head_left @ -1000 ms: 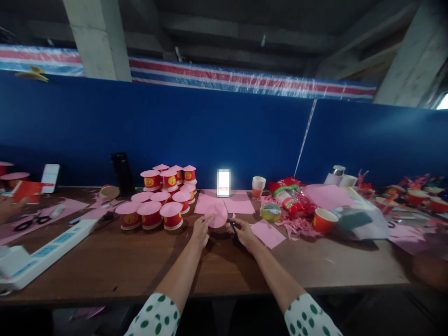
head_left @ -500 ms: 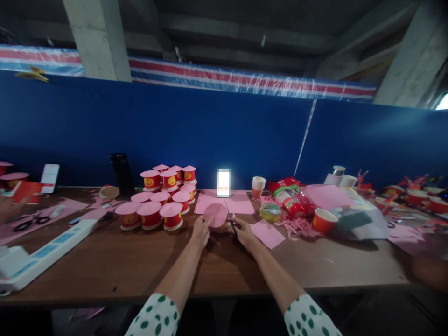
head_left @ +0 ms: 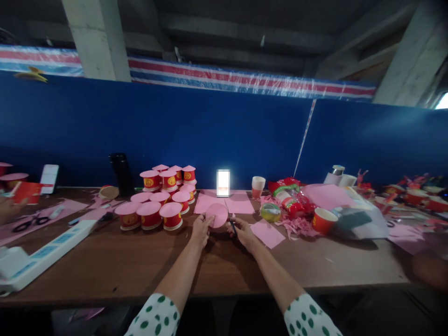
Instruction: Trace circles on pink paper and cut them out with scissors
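Between the thumb and fingers of my left hand is a round pink paper disc. My right hand grips a pair of dark scissors, with the blades pointing away from me along the disc's right edge. Whether the blades touch the paper I cannot tell. Behind the disc, pink paper sheets lie flat on the table, under a bright phone screen. To the left stand several red paper cups topped with pink discs, some stacked on others.
On the right are a pink square, a tape roll, a red packet, pink shreds and a red cup. A white power strip and black bottle stand left. Another person's hand is at far left.
The pink disc has turned or tilted slightly in my left hand, and my left thumb now lies over its edge. My right hand with the scissors has barely moved.
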The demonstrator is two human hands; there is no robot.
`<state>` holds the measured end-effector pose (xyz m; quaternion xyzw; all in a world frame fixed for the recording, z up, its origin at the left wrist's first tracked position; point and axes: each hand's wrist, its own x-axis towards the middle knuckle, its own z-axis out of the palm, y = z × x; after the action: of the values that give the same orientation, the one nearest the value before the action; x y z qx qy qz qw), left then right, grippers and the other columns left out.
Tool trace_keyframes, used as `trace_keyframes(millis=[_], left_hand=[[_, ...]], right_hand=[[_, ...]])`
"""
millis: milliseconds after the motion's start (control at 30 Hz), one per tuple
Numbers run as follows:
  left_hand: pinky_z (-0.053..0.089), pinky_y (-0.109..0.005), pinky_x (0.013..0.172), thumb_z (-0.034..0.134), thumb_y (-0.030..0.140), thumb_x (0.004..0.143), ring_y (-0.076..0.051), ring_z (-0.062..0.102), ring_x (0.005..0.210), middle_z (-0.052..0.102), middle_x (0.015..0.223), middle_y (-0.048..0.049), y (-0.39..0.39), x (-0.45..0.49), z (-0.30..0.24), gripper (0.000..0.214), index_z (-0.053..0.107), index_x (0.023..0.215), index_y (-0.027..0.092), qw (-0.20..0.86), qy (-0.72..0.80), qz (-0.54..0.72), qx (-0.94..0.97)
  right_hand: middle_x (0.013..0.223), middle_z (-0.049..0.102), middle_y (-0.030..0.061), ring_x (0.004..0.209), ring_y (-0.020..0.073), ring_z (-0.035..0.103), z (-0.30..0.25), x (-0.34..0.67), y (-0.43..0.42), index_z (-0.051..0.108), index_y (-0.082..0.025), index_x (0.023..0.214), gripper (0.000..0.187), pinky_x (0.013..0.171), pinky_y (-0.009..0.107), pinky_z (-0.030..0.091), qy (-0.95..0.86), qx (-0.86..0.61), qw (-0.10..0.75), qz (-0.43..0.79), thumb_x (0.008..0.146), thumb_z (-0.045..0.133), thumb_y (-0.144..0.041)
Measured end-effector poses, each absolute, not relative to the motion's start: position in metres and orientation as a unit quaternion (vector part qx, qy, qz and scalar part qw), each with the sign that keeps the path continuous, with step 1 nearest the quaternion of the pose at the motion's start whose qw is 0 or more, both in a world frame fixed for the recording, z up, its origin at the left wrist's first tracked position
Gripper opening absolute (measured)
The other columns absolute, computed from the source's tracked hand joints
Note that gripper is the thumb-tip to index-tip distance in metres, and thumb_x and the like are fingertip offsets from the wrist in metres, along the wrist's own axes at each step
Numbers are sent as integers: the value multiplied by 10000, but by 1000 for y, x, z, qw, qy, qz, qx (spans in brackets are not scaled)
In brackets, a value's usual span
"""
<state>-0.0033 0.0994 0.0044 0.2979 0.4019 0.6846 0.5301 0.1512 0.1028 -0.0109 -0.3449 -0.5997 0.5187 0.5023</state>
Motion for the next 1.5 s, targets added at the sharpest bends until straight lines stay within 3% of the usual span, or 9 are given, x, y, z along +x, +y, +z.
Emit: trace_keyframes(millis=[467,767,1067,1367,1500], left_hand=[[410,-191,466,754,231,500,-107,579,527,628,619,0,103,-4,1,410,587,862,135,524,386,699,295],[486,-265,629,772,232,483,-142,618,628,637,654,-12,107,-6,-6,458,579,884,124,536,356,702,305],[493,-303,675,780,190,461,-166,629,667,660,715,-44,102,-4,-2,501,572,911,119,548,345,690,323],[485,-243,605,757,177,509,-121,597,583,636,640,-27,104,-5,-2,256,586,692,127,550,358,697,289],[488,-260,588,745,185,526,-134,597,563,631,597,-29,105,-6,-3,233,596,691,115,553,362,697,277]], right_hand=[[572,521,-28,449,62,432,-14,152,104,626,-151,946,427,442,197,360,-581,-343,499,544,635,669,-441],[557,508,-40,442,60,431,-11,152,102,636,-156,917,358,431,192,366,-591,-350,493,534,643,669,-384],[544,532,-37,418,77,457,-7,154,98,629,-175,946,357,389,190,359,-609,-365,475,520,649,655,-370],[552,556,-37,429,103,511,-8,155,99,549,-179,1027,442,364,188,370,-592,-393,474,520,643,657,-369],[557,571,-33,426,94,510,-12,155,102,549,-172,893,352,381,185,372,-591,-388,485,514,628,670,-371]])
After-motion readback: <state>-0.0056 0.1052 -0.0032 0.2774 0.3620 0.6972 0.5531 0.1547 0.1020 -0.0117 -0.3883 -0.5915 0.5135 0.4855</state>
